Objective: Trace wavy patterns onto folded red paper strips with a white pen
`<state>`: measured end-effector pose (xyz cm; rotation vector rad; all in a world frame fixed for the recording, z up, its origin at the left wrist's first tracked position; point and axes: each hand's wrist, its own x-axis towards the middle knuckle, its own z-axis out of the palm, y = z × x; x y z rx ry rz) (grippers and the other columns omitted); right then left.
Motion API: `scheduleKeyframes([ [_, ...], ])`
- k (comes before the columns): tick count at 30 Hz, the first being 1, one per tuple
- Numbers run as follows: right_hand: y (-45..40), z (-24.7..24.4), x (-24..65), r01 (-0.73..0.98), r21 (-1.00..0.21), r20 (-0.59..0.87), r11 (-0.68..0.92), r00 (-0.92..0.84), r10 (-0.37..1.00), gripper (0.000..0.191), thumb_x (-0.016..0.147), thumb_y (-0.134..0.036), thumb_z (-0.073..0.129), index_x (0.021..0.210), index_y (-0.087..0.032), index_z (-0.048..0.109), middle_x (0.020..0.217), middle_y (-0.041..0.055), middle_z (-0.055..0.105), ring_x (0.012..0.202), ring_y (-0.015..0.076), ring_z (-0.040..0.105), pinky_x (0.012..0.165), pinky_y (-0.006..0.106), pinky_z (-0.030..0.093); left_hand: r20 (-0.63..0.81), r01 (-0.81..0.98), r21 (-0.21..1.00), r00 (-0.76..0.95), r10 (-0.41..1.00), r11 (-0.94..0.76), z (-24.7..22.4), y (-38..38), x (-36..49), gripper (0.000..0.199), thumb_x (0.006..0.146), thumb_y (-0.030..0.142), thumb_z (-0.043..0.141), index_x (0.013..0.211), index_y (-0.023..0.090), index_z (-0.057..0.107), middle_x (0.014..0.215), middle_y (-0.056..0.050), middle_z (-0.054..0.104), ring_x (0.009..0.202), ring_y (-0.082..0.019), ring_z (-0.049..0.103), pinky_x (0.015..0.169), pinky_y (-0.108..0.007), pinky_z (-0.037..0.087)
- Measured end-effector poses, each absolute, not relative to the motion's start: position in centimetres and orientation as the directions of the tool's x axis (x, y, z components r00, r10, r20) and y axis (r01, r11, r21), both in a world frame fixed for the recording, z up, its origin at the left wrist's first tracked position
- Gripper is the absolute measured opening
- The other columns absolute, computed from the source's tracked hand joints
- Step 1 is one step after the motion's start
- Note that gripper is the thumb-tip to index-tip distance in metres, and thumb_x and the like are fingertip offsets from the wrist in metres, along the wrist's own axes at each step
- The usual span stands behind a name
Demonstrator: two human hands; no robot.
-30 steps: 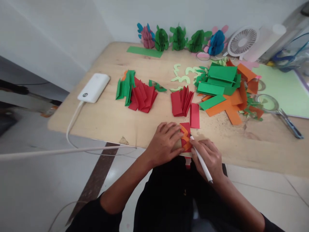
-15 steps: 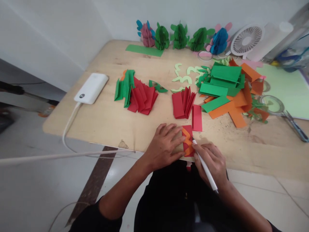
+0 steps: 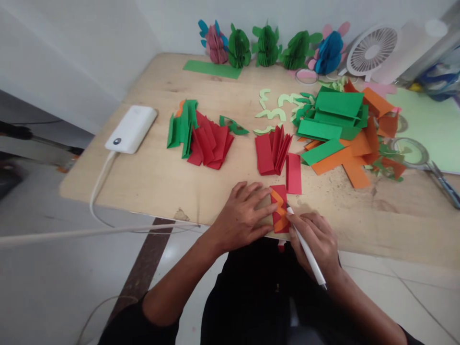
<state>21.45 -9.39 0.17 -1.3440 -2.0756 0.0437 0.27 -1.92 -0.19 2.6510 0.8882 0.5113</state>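
Note:
A small red paper piece [image 3: 281, 189] lies at the table's front edge with a wavy orange paper cutout [image 3: 279, 202] on top. My left hand [image 3: 241, 216] is flat with its fingers spread, and their tips press on the left side of the cutout. In my right hand [image 3: 318, 239] is a white pen [image 3: 308, 256], pinched near its tip, which touches the red paper along the cutout's right side. Just beyond lie a single folded red strip [image 3: 293, 175] and a fanned red paper stack [image 3: 271, 152].
Green folded papers [image 3: 338, 108] and orange strips [image 3: 355, 167] are heaped at right, near scissors [image 3: 445, 184]. Another red stack [image 3: 212, 143] lies left of centre. A white power bank [image 3: 132, 128] with a cable sits at left. Paper figures [image 3: 268, 47] and a fan [image 3: 373, 50] line the wall.
The camera view has shifted slightly. Both hands, the pen and the papers keep nearly the same positions relative to each other.

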Motion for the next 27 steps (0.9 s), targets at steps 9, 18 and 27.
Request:
scheduleKeyframes([
  [9,-9.4,0.3,21.4,0.804,-0.364,0.495,0.470,-0.261,0.829,0.035,0.088,-0.009,0.056,0.122,-0.018,0.060,0.088,0.0078,0.074,0.081,0.0231,0.064,0.073,0.038,0.052,0.209,0.488,0.375,0.784,0.585,-0.788,-0.5,-1.7,-0.5,0.043,0.091,0.049,0.056,0.129,0.030,0.060,0.148,-0.009,0.049,0.139,-0.033,0.036,0.116,-0.057,0.021],
  [18,-9.4,0.1,21.5,0.794,-0.366,0.514,0.486,-0.262,0.817,0.034,0.087,-0.008,0.057,0.120,-0.016,0.062,0.089,0.0093,0.075,0.080,0.0232,0.065,0.074,0.038,0.053,0.157,0.462,0.374,0.823,0.545,-0.804,0.3,-1.3,-1.1,0.046,0.092,0.047,0.056,0.134,0.028,0.057,0.151,-0.009,0.046,0.141,-0.034,0.034,0.116,-0.057,0.021],
  [27,-8.3,1.5,20.9,0.615,-0.712,0.383,0.339,-0.065,0.921,0.027,0.092,-0.013,0.054,0.115,-0.021,0.066,0.095,0.0061,0.075,0.086,0.0194,0.069,0.077,0.033,0.057,0.117,0.469,0.378,0.831,0.543,-0.799,0.2,-1.2,-1.2,0.047,0.092,0.048,0.055,0.135,0.029,0.056,0.152,-0.009,0.045,0.142,-0.034,0.032,0.116,-0.057,0.020],
])
